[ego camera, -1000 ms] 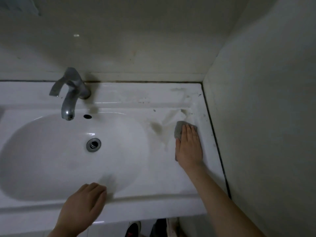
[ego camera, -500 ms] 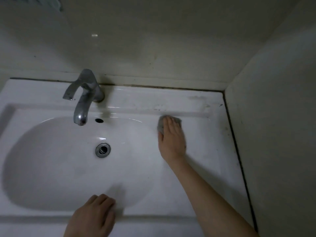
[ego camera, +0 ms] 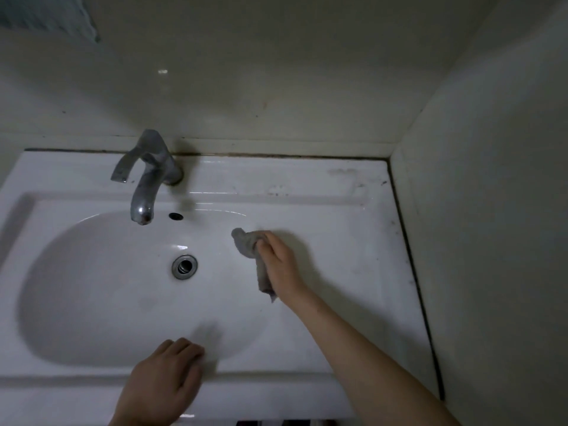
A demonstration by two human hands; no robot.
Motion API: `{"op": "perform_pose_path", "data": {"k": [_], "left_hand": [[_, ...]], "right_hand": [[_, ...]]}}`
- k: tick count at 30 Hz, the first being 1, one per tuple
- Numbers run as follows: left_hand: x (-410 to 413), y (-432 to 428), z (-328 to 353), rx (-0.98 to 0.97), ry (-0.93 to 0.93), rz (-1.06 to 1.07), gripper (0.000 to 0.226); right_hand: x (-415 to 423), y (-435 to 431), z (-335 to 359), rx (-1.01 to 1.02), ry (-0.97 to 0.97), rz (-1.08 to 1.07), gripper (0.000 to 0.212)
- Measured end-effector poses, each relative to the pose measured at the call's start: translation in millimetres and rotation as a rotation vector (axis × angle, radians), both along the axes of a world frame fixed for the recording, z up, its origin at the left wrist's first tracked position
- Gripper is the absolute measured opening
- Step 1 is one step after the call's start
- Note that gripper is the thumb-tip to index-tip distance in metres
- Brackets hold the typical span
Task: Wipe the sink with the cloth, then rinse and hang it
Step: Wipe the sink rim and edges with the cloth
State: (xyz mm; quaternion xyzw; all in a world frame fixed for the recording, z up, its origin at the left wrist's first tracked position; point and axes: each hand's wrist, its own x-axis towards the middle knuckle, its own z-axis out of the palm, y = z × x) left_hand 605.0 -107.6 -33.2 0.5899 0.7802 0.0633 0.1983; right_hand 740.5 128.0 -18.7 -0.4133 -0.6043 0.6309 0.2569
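Observation:
The white sink (ego camera: 338, 229) has an oval basin with a metal drain (ego camera: 184, 266) in its middle. My right hand (ego camera: 281, 265) grips a small grey cloth (ego camera: 247, 242), bunched and lifted at the basin's right rim; one end hangs down below my palm. My left hand (ego camera: 161, 385) rests palm down on the sink's front edge, fingers curled, with nothing in it. The metal faucet (ego camera: 147, 176) stands at the back left, and no water runs from its spout.
A tiled wall runs behind the sink and another wall (ego camera: 491, 210) closes it in on the right. Dark grime marks the sink's back right corner (ego camera: 347, 173) and the right seam. A bluish towel corner (ego camera: 46, 16) hangs at the top left.
My right hand has slid left from the sink's right deck to the basin rim, and it has gathered the flat cloth into a bunch and lifted it. My left hand has stayed on the front edge.

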Motion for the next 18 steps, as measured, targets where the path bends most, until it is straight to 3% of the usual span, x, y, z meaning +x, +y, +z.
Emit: {"op": "perform_pose_path", "data": {"k": [3, 6, 9, 11, 13, 18], "left_hand": [[1, 0, 3, -0.015, 0.011, 0.019, 0.024], [1, -2, 3, -0.019, 0.014, 0.022, 0.024], [0, -3, 3, -0.021, -0.001, 0.029, 0.025], [1, -3, 3, -0.013, -0.003, 0.028, 0.025], [2, -2, 3, -0.002, 0.002, 0.030, 0.025], [1, -1, 0, -0.002, 0.018, 0.032, 0.027]], "right_hand": [[29, 1, 21, -0.098, 0.166, -0.181, 0.021], [75, 17, 29, -0.014, 0.131, -0.289, 0.024], [119, 41, 12, 0.334, -0.256, -0.296, 0.032], [132, 54, -9, 0.621, -0.643, -0.195, 0.043], [133, 56, -28, 0.811, -0.890, -0.045, 0.052], [117, 87, -38, 0.827, -0.945, -0.076, 0.054]]}}
